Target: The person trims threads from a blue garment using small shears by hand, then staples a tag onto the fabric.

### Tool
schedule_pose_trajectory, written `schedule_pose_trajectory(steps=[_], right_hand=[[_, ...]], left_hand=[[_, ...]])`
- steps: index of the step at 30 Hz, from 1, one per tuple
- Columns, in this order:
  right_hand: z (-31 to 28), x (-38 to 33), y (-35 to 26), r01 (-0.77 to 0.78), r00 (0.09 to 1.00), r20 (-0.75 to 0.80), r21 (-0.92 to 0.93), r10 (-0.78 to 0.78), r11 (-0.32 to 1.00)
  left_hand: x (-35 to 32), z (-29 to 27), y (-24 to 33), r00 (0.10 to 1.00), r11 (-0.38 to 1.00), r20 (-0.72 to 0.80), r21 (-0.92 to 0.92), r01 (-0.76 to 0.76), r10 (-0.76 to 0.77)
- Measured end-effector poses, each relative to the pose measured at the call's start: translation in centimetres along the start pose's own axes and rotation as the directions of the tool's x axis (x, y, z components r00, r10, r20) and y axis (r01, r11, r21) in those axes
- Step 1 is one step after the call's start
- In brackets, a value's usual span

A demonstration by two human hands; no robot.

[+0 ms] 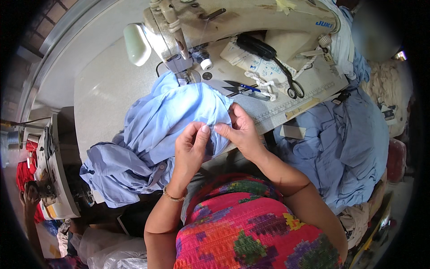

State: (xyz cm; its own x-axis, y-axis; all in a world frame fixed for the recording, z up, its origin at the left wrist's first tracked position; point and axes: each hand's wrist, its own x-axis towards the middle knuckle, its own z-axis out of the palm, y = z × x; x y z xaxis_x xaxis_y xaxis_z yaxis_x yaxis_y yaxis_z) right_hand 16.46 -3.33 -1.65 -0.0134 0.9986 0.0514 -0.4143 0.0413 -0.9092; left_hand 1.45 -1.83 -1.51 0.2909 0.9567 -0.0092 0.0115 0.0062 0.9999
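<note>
A light blue shirt [154, 119] lies bunched on the sewing table, part of it under the needle area of a sewing machine [179, 62]. At its near edge my left hand [191, 141] pinches the cloth between thumb and fingers. Just to the right, my right hand [239, 130] grips the same edge, its thumb on top and its fingers partly behind the fabric. The two thumbs almost meet. Buttons show on the shirt's lower left part, which hangs over the table's front edge.
Thread snips [245, 87], black-handled scissors [291, 85] and a twisted white cord [262, 83] lie right of the needle. A lit lamp [137, 45] stands left of the machine head. Blue garments [331, 143] are heaped at the right. Another person's hand [30, 195] works at the far left.
</note>
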Motion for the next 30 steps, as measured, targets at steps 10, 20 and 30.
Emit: schedule_pose_trajectory(steps=[10, 20, 30], right_hand=[[-0.2, -0.3, -0.1, -0.085, 0.994, -0.055, 0.078, 0.09, 0.993], [-0.2, -0.5, 0.2, -0.089, 0.993, -0.07, 0.083, 0.095, 0.993], [0.3, -0.8, -0.1, -0.067, 0.996, -0.059, 0.051, 0.07, 0.996]], left_hand=[[-0.2, 0.1, 0.6, 0.998, 0.989, 0.023, -0.13, 0.068, -0.065], [-0.2, -0.5, 0.6, 0.992, 0.988, 0.044, -0.102, 0.119, -0.115], [-0.4, -1.1, 2.0, 0.865, 0.688, 0.188, 0.538, -0.487, 0.465]])
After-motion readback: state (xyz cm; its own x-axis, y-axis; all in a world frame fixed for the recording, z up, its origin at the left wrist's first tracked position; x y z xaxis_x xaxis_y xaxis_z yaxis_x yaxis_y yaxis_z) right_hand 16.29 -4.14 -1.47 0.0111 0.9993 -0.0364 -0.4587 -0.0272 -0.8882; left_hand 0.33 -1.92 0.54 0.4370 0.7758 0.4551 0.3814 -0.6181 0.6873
